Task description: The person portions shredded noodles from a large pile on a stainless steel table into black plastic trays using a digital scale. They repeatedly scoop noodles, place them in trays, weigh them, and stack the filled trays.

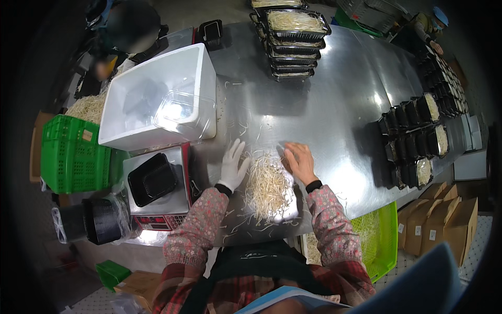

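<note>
A loose heap of bean sprouts lies on the steel table before me, with something white under its right side. My left hand, in a white glove, is spread at the heap's upper left edge and holds nothing. My right hand, bare, rests at the upper right of the heap, fingers slightly curled; its underside is hidden. An empty black plastic tray sits tilted on the digital scale to the left. A clear plastic lid leans over the rim of the white foam box.
Stacked black trays of sprouts stand at the far side; more filled trays stand at the right. Nested empty trays and a green crate are at the left. Paper bags and a lime-green basket stand lower right. Two people work beyond.
</note>
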`<control>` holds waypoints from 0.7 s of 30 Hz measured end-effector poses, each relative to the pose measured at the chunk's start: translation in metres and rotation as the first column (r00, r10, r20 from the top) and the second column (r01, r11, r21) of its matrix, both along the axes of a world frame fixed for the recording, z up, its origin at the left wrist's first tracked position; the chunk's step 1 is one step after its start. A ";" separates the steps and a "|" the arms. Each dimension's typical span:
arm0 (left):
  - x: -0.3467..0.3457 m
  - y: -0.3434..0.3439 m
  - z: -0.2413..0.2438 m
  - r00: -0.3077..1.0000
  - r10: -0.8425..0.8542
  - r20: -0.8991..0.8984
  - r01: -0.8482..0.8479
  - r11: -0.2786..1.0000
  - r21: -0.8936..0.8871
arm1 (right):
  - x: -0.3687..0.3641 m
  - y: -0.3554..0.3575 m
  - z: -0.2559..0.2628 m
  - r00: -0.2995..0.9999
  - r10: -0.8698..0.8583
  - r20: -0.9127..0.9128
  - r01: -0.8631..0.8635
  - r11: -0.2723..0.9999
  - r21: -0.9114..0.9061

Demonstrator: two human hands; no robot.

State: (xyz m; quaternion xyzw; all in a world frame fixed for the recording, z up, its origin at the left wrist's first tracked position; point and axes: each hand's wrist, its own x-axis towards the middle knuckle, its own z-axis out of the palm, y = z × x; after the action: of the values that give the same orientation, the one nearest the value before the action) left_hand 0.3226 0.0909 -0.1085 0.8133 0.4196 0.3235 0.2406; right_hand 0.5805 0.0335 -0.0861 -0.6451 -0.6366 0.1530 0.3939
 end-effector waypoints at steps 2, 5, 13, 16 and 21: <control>0.018 0.056 -0.007 0.996 0.081 -0.048 -0.079 0.996 0.029 | 0.003 0.064 -0.015 0.998 0.002 0.061 -0.005 0.999 0.050; 0.047 0.122 -0.016 0.892 0.310 -0.329 -0.315 0.948 0.037 | -0.020 0.149 -0.048 0.977 -0.048 0.209 0.049 0.999 -0.003; 0.026 0.009 -0.017 0.901 -0.081 -0.425 -0.027 0.970 -0.241 | -0.043 0.047 -0.037 0.871 0.394 0.294 -0.338 0.915 -0.222; -0.007 -0.066 0.017 0.937 -0.342 -0.073 0.267 0.836 -0.480 | -0.031 -0.051 -0.009 0.863 0.505 -0.009 -0.488 0.828 -0.276; -0.040 -0.102 0.048 0.981 -0.196 -0.011 0.178 0.915 -0.361 | -0.012 -0.121 0.016 0.984 0.144 -0.106 -0.163 0.964 -0.209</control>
State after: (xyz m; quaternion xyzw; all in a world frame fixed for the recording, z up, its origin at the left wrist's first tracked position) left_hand 0.2825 -0.0109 -0.0609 0.7995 0.3974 0.1978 0.4047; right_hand 0.5681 -0.0874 -0.0706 -0.6254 -0.6458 0.2804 0.3364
